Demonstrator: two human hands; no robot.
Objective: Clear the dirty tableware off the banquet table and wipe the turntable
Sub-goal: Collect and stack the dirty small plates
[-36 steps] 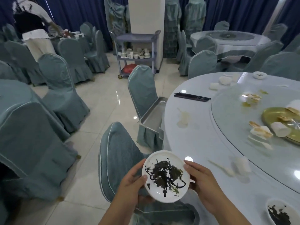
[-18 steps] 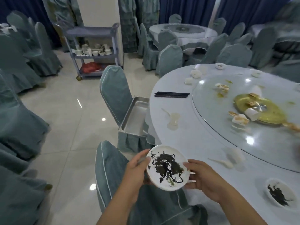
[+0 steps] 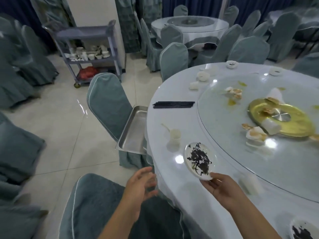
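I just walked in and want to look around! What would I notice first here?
Probably the small white plate smeared with dark scraps, gripped at its near rim by the person's right hand over the round pale banquet table. Next, the shiny gold dish among food scraps on the glass turntable, and the steel tray resting on a chair at the table's left edge.

Left hand (image 3: 140,184): I hold it free in the air, fingers spread and loosely bent, gripping nothing.
Right hand (image 3: 222,188): my thumb and fingers pinch a rim; forearm reaches forward from lower right.
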